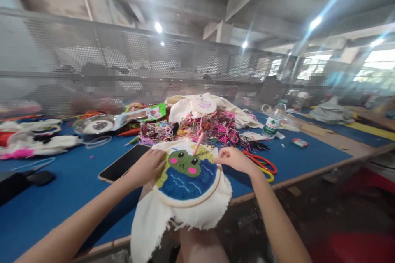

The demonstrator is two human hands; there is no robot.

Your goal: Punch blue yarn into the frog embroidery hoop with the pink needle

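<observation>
A round embroidery hoop (191, 203) is tilted towards me at the table's front edge, with white cloth (148, 222) hanging frayed below it. Its stitched picture shows a green frog (185, 162) with pink cheeks over dark blue water (188, 185). My left hand (152, 166) is closed on the hoop's left side, some fingers hidden. At the upper right rim, my right hand (233, 159) has its fingers curled in a pinch on the hoop's edge. A thin pink stick-like tool (198, 144) stands up at the frog's top; its lower tip is not clear.
Behind the hoop lies a heap of tangled coloured yarn (212, 127). A dark phone (125, 163) rests at left. To the right are red and yellow rings (265, 166), a water bottle (273, 121) and a small red-and-white packet (300, 143). A mesh partition (185, 63) stands behind the blue table.
</observation>
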